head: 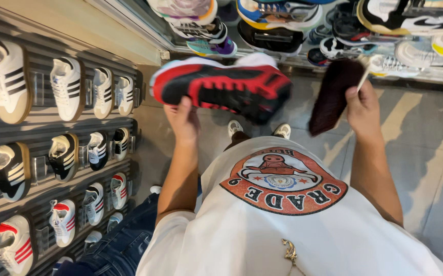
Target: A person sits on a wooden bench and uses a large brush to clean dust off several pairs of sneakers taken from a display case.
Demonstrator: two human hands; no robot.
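Note:
My left hand (182, 120) grips a red and black sneaker (221, 86) from below and holds it sideways in front of my chest, toe to the left. My right hand (362, 110) holds the pale handle of a dark brush (334, 92), whose dark bristle head hangs just right of the sneaker's heel without clearly touching it. Below the sneaker I see my own white shoes (258, 129) on the floor and my white printed shirt (283, 220).
A slatted wall (42, 122) on the left carries rows of white, black and red striped sneakers (65, 87). A glass display (334, 30) of colourful sneakers runs across the top. Grey tiled floor (426, 148) lies to the right. Someone in blue jeans (124, 245) stands at lower left.

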